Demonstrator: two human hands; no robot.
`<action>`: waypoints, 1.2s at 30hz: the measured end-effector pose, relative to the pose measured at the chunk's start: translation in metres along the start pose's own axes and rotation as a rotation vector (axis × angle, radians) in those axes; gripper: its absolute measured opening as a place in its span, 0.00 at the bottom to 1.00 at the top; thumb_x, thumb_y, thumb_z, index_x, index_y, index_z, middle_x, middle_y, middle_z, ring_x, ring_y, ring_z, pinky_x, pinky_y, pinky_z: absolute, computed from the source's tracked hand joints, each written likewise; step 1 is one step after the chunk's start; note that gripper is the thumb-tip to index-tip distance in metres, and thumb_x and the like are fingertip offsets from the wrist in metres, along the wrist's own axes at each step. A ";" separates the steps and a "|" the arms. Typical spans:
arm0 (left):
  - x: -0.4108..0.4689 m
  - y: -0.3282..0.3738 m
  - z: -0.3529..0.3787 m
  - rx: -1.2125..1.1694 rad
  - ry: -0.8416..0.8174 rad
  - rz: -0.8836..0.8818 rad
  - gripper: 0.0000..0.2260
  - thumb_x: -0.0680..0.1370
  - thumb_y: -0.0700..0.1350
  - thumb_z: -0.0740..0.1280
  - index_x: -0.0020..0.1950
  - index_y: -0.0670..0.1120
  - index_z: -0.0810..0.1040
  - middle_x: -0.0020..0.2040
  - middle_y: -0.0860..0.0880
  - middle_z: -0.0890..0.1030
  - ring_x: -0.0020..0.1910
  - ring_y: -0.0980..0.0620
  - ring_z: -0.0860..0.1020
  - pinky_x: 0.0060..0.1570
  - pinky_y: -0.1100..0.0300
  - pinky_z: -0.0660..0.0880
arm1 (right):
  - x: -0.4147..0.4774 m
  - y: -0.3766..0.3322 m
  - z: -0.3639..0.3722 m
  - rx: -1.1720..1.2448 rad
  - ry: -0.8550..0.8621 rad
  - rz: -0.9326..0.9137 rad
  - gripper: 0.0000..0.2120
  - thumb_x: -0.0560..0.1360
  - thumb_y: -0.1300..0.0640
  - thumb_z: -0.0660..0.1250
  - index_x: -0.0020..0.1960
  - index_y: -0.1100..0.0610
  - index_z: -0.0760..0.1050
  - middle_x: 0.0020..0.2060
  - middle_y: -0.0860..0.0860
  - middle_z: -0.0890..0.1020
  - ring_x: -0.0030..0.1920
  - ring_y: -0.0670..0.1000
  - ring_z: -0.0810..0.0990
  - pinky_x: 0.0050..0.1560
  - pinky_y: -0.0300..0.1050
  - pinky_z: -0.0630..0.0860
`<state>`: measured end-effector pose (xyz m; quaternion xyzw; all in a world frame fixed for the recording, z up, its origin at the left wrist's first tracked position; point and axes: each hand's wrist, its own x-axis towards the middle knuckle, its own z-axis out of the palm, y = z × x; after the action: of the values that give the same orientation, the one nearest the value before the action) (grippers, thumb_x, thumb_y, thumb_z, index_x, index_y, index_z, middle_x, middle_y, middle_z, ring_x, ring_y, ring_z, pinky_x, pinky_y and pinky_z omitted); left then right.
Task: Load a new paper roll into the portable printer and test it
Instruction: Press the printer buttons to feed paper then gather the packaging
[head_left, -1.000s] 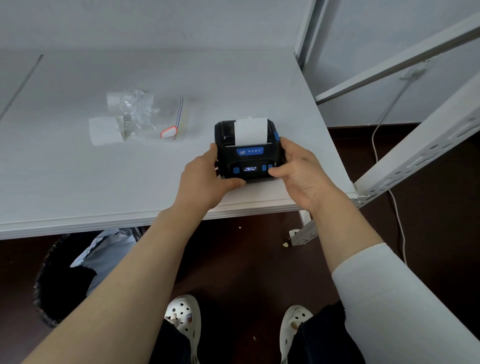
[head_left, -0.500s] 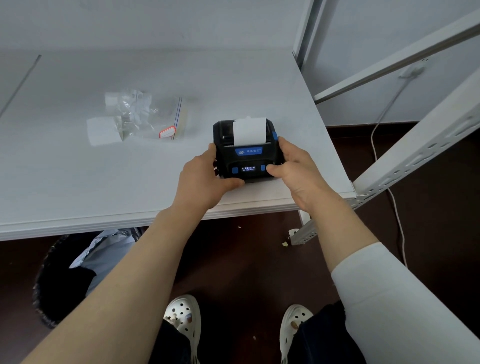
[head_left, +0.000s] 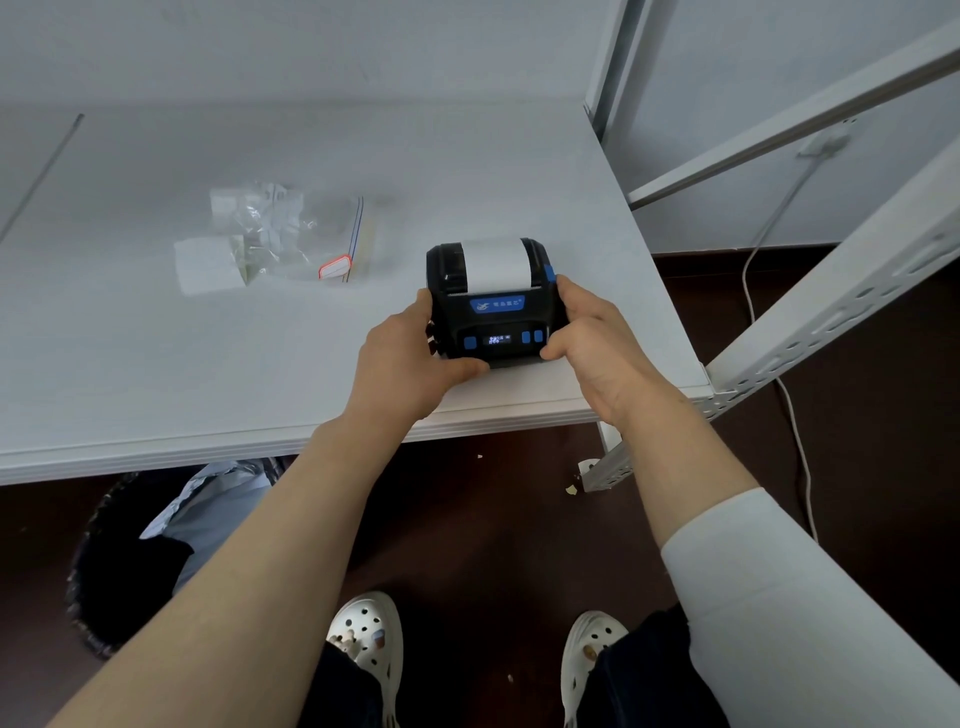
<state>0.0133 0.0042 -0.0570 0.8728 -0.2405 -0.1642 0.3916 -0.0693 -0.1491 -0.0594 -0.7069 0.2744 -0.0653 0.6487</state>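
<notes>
A black portable printer (head_left: 496, 312) with blue buttons and a lit small display stands on the white table (head_left: 156, 364), near its front right corner. A strip of white paper (head_left: 493, 265) lies over its closed lid. My left hand (head_left: 410, 364) grips the printer's left side, thumb along the front bottom edge. My right hand (head_left: 597, 338) grips the right side, thumb near the blue buttons at the front right.
A clear zip bag (head_left: 296, 234) and a white paper piece (head_left: 208, 265) lie on the table to the printer's left. A white metal rack frame (head_left: 831, 291) rises at the right. Below the table sits a dark bin (head_left: 130, 556), and a white cable (head_left: 789, 415) hangs right.
The paper strip on the lid looks slightly shorter than a second ago. Both hands stay on the printer's sides, almost unmoved.
</notes>
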 end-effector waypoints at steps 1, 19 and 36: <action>0.000 0.000 0.000 -0.001 0.000 0.000 0.27 0.65 0.47 0.77 0.61 0.47 0.73 0.53 0.47 0.82 0.51 0.47 0.80 0.56 0.48 0.76 | 0.000 0.000 0.000 -0.002 0.002 0.001 0.30 0.63 0.75 0.58 0.60 0.54 0.73 0.58 0.59 0.78 0.61 0.56 0.74 0.55 0.42 0.72; 0.000 -0.001 0.001 0.003 0.005 0.001 0.26 0.64 0.48 0.77 0.59 0.47 0.73 0.52 0.48 0.82 0.50 0.47 0.80 0.55 0.48 0.77 | 0.001 0.000 0.000 -0.008 0.015 0.020 0.33 0.61 0.76 0.56 0.62 0.53 0.72 0.58 0.57 0.78 0.62 0.55 0.73 0.54 0.39 0.70; 0.000 -0.001 0.002 -0.006 0.010 -0.008 0.26 0.64 0.48 0.77 0.59 0.47 0.73 0.53 0.48 0.82 0.51 0.47 0.80 0.56 0.47 0.77 | 0.000 -0.002 0.002 -0.016 0.003 0.023 0.33 0.63 0.76 0.56 0.62 0.54 0.71 0.59 0.56 0.77 0.61 0.54 0.73 0.50 0.40 0.69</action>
<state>0.0126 0.0036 -0.0585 0.8734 -0.2346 -0.1619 0.3948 -0.0675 -0.1477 -0.0579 -0.7086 0.2841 -0.0568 0.6433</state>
